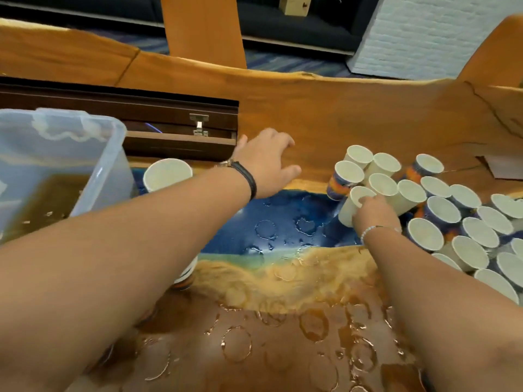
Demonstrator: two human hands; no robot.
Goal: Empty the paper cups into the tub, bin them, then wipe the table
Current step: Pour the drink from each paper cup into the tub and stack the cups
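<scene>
The right hand (373, 215) is pinching the rim of a tilted paper cup (349, 210) at the edge of a crowded cluster of cups (452, 222) on the wet table (283, 278); the left hand (266, 165) is extending open, fingers spread, holding nothing; the tub (109, 154) is sitting far left.

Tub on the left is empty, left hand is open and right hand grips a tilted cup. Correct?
Not quite: the head view shows brown liquid in the tub. The rest holds: the left hand is open and the right hand grips a tilted cup.
</scene>
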